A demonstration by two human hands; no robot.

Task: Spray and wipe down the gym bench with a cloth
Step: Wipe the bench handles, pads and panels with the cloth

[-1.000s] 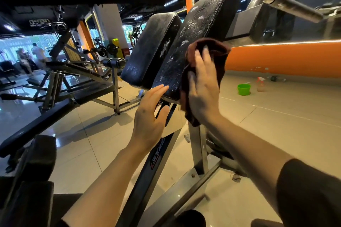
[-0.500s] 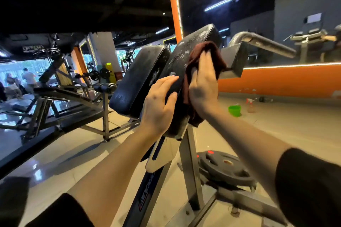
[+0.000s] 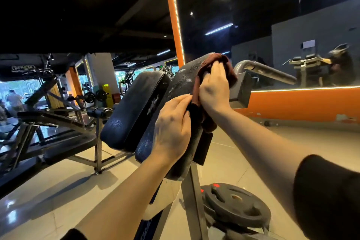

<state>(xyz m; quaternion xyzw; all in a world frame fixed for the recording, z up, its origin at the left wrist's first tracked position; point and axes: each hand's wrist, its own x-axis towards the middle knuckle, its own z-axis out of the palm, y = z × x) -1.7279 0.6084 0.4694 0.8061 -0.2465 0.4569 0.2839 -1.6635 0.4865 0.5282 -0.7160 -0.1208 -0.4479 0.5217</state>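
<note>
The black padded bench pad [image 3: 182,84] stands tilted in the middle of the head view, wet with spray droplets. A dark red-brown cloth [image 3: 211,64] is draped over its upper right edge. My right hand [image 3: 214,87] presses the cloth flat against the pad near its top, fingers straight. My left hand [image 3: 173,128] lies on the pad's edge lower down, its fingers touching the cloth's lower end. A second black pad [image 3: 134,109] sits just left of the first.
A black weight plate [image 3: 233,206] lies on the frame by the steel upright [image 3: 191,200] below the pad. A grey metal handle [image 3: 268,73] juts right behind the pad. More benches and racks [image 3: 48,122] fill the left; a mirror with orange trim [image 3: 303,103] lines the right wall.
My right hand slid the cloth up the pad to its top edge. My left hand moved up onto the pad's edge. The camera has risen and come closer.
</note>
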